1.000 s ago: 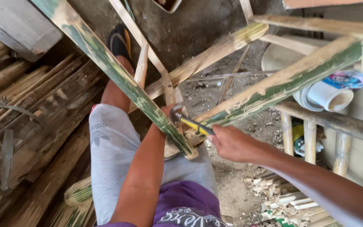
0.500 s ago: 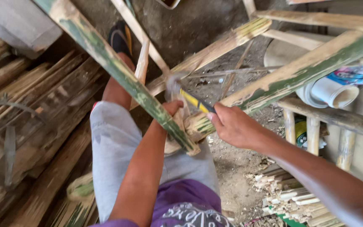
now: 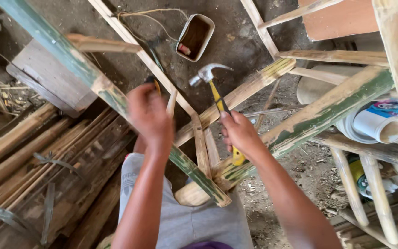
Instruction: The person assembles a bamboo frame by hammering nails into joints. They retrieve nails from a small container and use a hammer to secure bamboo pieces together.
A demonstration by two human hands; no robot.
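My right hand grips the yellow and black handle of a claw hammer, whose steel head is raised above a joint of bamboo poles. A green-stained bamboo pole runs from the top left down to that joint near my lap, and a second green-stained pole meets it from the right. My left hand, blurred, hovers over the left pole with fingers curled; whether it holds anything small I cannot tell. Thin pale slats cross under the hammer. My grey shorts show below.
A small open box with something red inside lies on the dirt ground beyond the frame. Stacked bamboo lengths lie at the left. A pale bamboo frame and rolled paper stand at the right. A wooden block sits upper left.
The hammer has swung up from the joint, its head now raised. My left hand has lifted off the joint and moved up to the left. The camera view has tilted forward.
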